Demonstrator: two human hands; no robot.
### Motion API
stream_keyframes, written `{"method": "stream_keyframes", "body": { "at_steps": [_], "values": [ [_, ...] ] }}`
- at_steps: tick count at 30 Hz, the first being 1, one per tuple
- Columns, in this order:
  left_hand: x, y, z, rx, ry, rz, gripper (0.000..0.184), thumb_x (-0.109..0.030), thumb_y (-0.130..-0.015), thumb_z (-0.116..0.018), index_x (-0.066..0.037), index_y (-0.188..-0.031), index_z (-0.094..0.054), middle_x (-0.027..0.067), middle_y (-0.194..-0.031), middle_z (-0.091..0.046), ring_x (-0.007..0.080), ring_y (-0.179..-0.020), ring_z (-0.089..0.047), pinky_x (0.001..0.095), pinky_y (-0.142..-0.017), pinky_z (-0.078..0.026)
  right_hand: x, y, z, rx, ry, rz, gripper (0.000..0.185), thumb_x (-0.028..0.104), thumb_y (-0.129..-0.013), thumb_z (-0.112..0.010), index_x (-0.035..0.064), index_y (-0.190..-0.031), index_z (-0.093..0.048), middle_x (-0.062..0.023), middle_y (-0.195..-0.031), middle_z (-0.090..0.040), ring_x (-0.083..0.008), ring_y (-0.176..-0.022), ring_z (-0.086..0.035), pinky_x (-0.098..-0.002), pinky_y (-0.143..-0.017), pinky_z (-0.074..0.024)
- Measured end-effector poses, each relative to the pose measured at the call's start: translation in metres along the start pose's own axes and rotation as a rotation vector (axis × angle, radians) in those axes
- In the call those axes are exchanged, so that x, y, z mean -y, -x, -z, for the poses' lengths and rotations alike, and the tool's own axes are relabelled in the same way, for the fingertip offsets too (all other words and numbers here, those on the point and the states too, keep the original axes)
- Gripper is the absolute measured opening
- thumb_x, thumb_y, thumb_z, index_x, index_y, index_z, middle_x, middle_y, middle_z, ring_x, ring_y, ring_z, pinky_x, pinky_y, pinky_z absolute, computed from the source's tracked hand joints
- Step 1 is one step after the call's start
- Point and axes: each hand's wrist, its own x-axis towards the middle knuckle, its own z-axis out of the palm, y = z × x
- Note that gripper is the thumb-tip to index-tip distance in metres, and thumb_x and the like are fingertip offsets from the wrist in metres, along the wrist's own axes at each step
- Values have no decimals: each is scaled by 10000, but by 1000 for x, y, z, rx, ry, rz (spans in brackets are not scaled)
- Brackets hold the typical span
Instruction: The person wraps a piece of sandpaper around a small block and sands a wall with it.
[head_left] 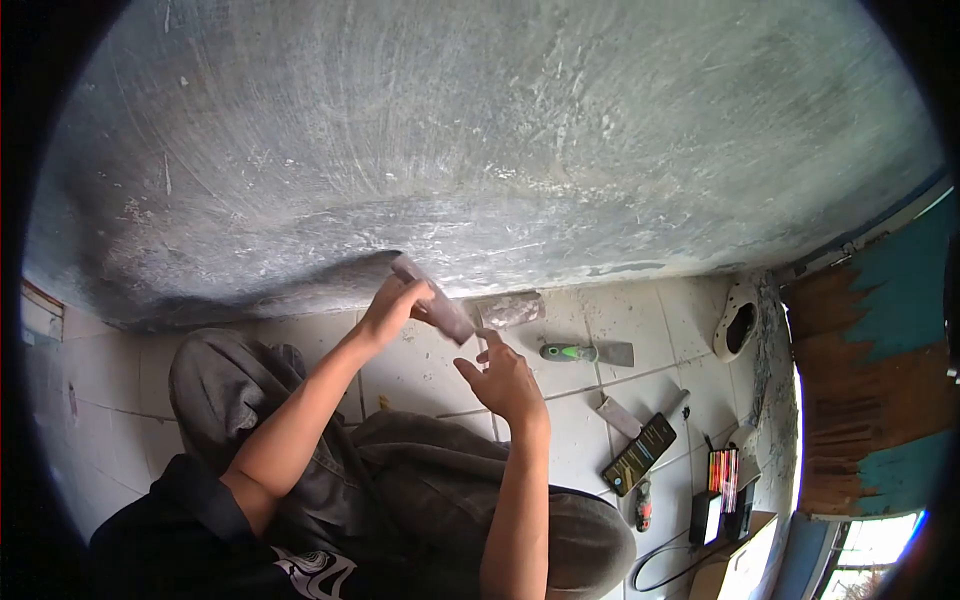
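My left hand (393, 308) is closed around a sanding block (434, 300), a flat, brownish-pink oblong held tilted in front of the wall's foot. At the lower end of the block, my right hand (507, 383) has its thumb and index finger apart, with nothing visible in it. Whether that index fingertip touches the block I cannot tell. On the tiles just beyond lies a similar oblong piece (512, 310), smeared with white. A putty knife (587, 353) with a green and black handle rests to the right of it.
The scuffed grey wall (480, 130) rises ahead from the dusty tiled floor (410, 375). At right are a smartphone (640, 455), a small scraper (621, 416), a red-handled tool (644, 507), a clog shoe (737, 322), a cable and a cardboard box (735, 560).
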Motion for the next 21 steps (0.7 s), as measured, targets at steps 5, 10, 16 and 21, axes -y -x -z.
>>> {"method": "stream_keyframes", "body": {
  "at_steps": [5,10,16,21],
  "values": [
    [-8,6,7,556,-87,137,309,-189,-796,-440,38,-635,-575,134,-583,-592,214,-469,-566,322,-505,-455,0,-1,3,-22,-48,124,380,203,-833,-565,38,-1171,-513,-203,-1019,-624,-332,-905,-624,-390,-805,-475],
    [-8,13,-2,813,-79,315,336,-200,-794,-433,44,-648,-611,122,-627,-603,187,-533,-563,295,-588,-451,10,-1,16,203,-605,44,254,90,-884,-434,-50,-1055,-557,-154,-924,-636,-228,-820,-643,-330,-671,-534],
    [5,9,0,626,-150,198,260,-181,-815,-479,15,-734,-629,51,-715,-616,129,-660,-589,298,-650,-485,14,-1,19,113,-700,-10,254,127,-916,-416,-51,-1038,-549,-126,-903,-619,-182,-778,-634,-272,-619,-539],
    [0,2,1,539,-125,123,212,-180,-834,-494,-14,-876,-620,46,-836,-611,138,-791,-591,310,-722,-516,16,-3,20,-7,-882,22,209,153,-907,-503,-23,-1019,-499,-130,-894,-623,-168,-761,-630,-272,-619,-548]
  ]
}}
